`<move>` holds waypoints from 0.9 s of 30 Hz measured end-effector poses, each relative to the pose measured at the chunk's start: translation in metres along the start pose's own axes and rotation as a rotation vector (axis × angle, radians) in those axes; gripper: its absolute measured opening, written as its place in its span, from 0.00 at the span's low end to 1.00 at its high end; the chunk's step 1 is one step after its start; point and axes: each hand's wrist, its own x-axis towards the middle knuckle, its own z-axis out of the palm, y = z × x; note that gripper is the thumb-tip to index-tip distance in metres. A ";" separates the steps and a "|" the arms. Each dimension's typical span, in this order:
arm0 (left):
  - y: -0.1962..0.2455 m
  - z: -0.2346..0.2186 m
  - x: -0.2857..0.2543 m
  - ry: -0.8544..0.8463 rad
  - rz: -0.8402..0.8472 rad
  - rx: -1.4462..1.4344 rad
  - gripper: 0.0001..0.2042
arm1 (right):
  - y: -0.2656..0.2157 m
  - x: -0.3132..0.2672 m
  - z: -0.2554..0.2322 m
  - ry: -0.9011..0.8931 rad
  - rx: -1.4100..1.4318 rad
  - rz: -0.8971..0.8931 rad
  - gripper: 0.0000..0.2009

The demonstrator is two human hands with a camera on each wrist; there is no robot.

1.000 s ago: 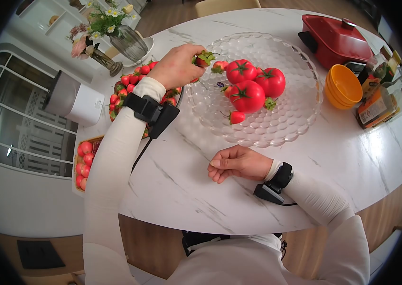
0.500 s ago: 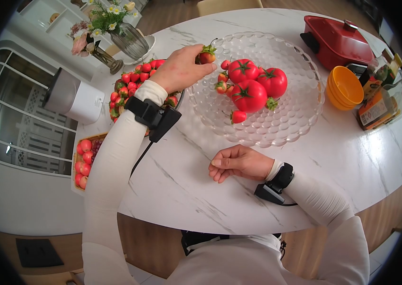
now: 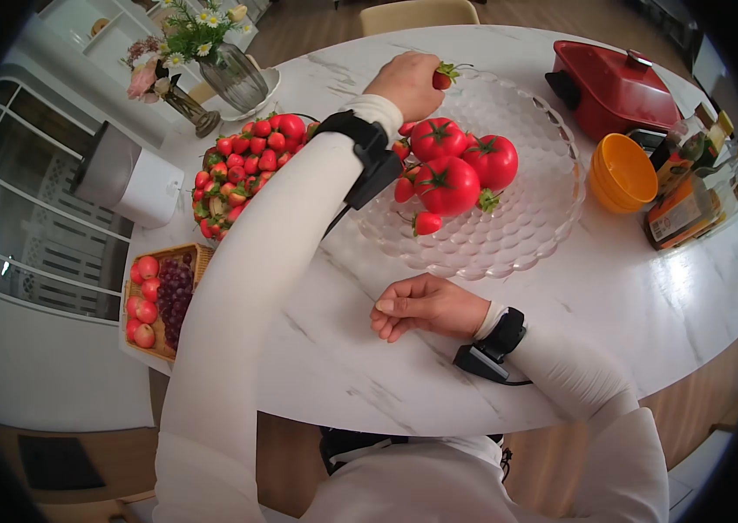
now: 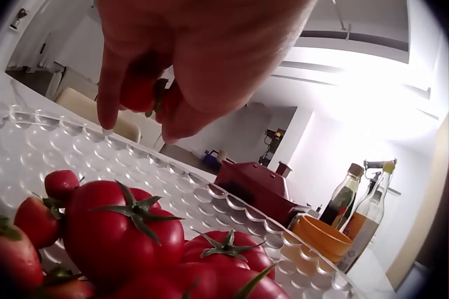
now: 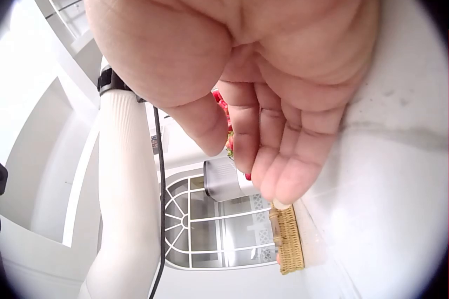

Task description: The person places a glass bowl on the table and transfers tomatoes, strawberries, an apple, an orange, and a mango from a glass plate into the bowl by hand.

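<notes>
My left hand (image 3: pixel 407 85) pinches a strawberry (image 3: pixel 446 77) with green leaves over the far left part of the clear scalloped plate (image 3: pixel 534 231). In the left wrist view the red fruit (image 4: pixel 140 93) shows between thumb and fingers, above the plate. Three large tomatoes (image 3: pixel 446 185) lie on the plate, with several strawberries (image 3: pixel 426 224) around them. A heap of strawberries (image 3: pixel 251 164) sits left of the plate, partly hidden by my left arm. My right hand (image 3: pixel 433 305) rests on the table near its front, fingers loosely curled around nothing.
A wicker basket (image 3: pixel 201 261) holds grapes (image 3: pixel 175 296) and apple-like red fruit (image 3: pixel 144 312). At the right stand a red lidded pan (image 3: pixel 613 91), stacked orange bowls (image 3: pixel 623 174) and bottles (image 3: pixel 691 205). A white appliance (image 3: pixel 138 179) and flower vases (image 3: pixel 234 78) stand at the left.
My left hand has moved right and away from me with the strawberry, from beside the heap to over the plate's far side. More of the heap and basket shows. My right hand stays put.
</notes>
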 end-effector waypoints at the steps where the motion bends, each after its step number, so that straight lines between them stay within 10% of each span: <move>1: 0.002 0.006 0.005 0.026 0.029 0.059 0.15 | 0.000 0.000 0.000 -0.001 0.005 0.004 0.14; 9: 0.002 0.004 -0.016 0.018 0.070 -0.051 0.26 | -0.001 -0.001 0.001 0.014 -0.009 0.018 0.13; 18: -0.146 -0.093 -0.082 -0.129 0.043 0.237 0.21 | -0.001 -0.001 0.002 0.013 0.003 0.004 0.15; 20: -0.141 -0.113 -0.095 -0.367 -0.244 0.312 0.20 | -0.001 -0.001 0.001 0.008 0.008 0.006 0.15; 27: -0.130 -0.117 -0.128 -0.553 -0.345 0.351 0.26 | 0.000 -0.001 0.000 0.008 0.013 -0.001 0.15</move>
